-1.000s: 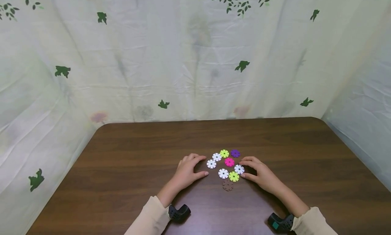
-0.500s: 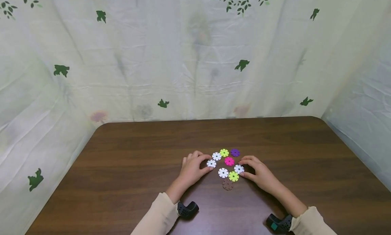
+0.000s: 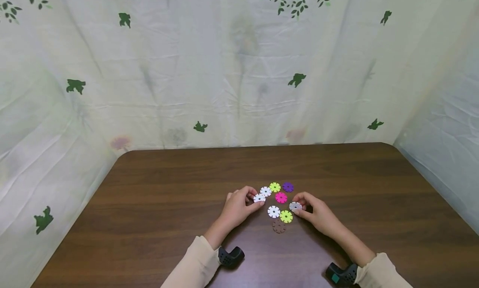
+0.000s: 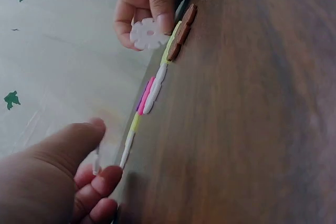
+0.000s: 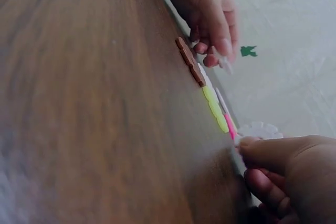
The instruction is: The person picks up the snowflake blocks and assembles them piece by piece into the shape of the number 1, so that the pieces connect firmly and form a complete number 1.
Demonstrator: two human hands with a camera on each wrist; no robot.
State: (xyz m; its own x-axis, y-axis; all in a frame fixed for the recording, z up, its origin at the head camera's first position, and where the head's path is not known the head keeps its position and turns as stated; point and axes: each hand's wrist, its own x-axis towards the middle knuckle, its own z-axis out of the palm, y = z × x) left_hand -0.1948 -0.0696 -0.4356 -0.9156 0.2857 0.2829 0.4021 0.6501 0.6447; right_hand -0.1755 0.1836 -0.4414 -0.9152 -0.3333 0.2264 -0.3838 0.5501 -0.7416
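My left hand [image 3: 238, 206] pinches a white notched plastic disc [image 3: 259, 198] between thumb and fingers. That disc [image 4: 96, 163] shows almost edge-on in the left wrist view, raised off the table. On the other side of the group, my right hand [image 3: 319, 212] pinches a second white notched disc [image 3: 295, 206] by its edge. It is tilted upright and clear of the table in the left wrist view, with a small hole in its middle. Between the hands lie a pink disc [image 3: 281, 197], a white disc [image 3: 273, 212] and a yellow-green disc [image 3: 286, 216].
Farther back on the brown wooden table [image 3: 179, 175] lie another white disc [image 3: 265, 191], a yellow-green disc [image 3: 275, 187] and a purple disc [image 3: 288, 187]. A brown disc [image 3: 278, 227] lies nearest the person. A pale leaf-patterned curtain [image 3: 224, 71] hangs behind the table.
My left hand has moved right to the white disc, pinched it and raised it. My right hand has closed on the other white disc and lifted and tilted it. The remaining discs stay put.
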